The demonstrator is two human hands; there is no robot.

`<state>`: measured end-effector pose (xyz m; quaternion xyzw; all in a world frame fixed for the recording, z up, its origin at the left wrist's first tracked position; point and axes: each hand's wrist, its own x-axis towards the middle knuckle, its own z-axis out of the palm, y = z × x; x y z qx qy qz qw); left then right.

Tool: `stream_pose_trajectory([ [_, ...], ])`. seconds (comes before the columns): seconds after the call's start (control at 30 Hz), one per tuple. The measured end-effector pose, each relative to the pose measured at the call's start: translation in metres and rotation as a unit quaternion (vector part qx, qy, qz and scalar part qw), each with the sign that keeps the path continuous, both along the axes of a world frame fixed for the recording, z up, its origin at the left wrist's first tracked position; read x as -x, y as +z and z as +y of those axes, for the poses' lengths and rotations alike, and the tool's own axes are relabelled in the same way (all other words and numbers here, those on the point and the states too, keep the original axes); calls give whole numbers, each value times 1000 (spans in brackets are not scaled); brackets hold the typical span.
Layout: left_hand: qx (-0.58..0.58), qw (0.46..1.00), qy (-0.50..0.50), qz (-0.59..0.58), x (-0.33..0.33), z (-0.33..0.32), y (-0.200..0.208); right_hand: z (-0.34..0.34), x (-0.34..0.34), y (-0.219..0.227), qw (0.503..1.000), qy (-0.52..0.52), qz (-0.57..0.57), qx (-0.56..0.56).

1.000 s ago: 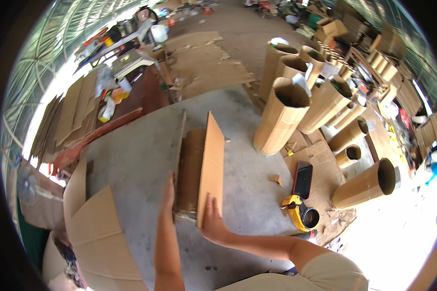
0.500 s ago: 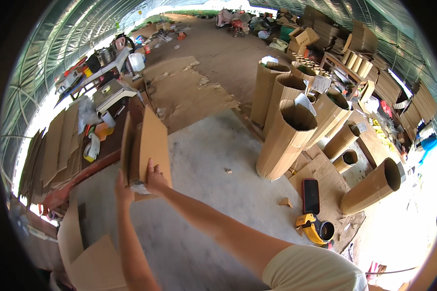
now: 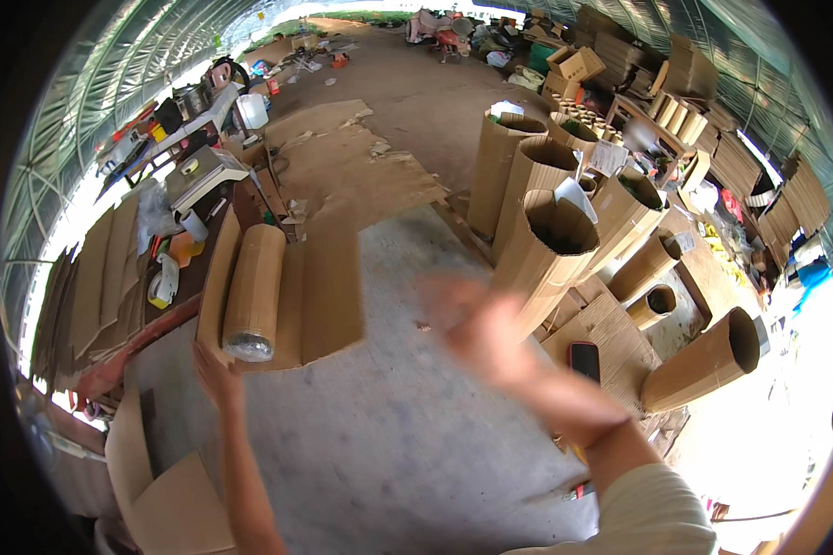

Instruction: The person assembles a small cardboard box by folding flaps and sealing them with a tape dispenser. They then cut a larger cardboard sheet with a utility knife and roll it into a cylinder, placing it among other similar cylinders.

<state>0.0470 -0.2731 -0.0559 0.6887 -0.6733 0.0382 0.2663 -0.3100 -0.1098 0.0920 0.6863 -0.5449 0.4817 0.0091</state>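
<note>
On the grey tabletop lies a creased cardboard sheet (image 3: 333,305), its left flap standing up. In its fold rests a brown cardboard tube (image 3: 254,277) with clear plastic wrap at the near end. My left hand (image 3: 218,377) is at the near corner of the left flap, fingers closed against its outer side. Blurred by motion, my right hand (image 3: 481,328) is raised over the middle of the table, near the tall cardboard tubes; its fingers are smeared. A phone (image 3: 584,361) lies right of my right forearm, which hides most of a yellow tool.
Several tall open cardboard tubes (image 3: 551,250) stand at the right, with another tube (image 3: 703,365) leaning nearer. Flat cardboard sheets (image 3: 102,287) are stacked at the left, beside a tape roll (image 3: 163,282) and a scale (image 3: 204,176). A bent cardboard piece (image 3: 185,504) is at the lower left.
The cardboard, upright and folded between both hands before, has opened out rightward, showing the tube inside. My right hand has let go and swung right. My left hand stays at the flap.
</note>
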Motion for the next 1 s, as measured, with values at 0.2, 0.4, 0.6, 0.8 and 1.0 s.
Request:
stream_pose_trajectory([
  [0.2, -58, 977, -190, 82, 86, 232, -105, -20, 199, 58, 903, -205, 321, -200],
  [0.4, -116, 977, -173, 43, 140, 382, -110, -76, 245, 46, 907, -170, 180, -341],
  [0.6, -102, 980, -169, 27, 142, 388, -107, -76, 227, 26, 913, -181, 266, -251],
  [0.8, -114, 978, -170, 38, 143, 389, -110, -41, 210, 26, 948, -105, 272, -126],
  [1.0, -85, 981, -172, 34, 142, 389, -107, -3, 141, 57, 955, -42, 257, -142],
])
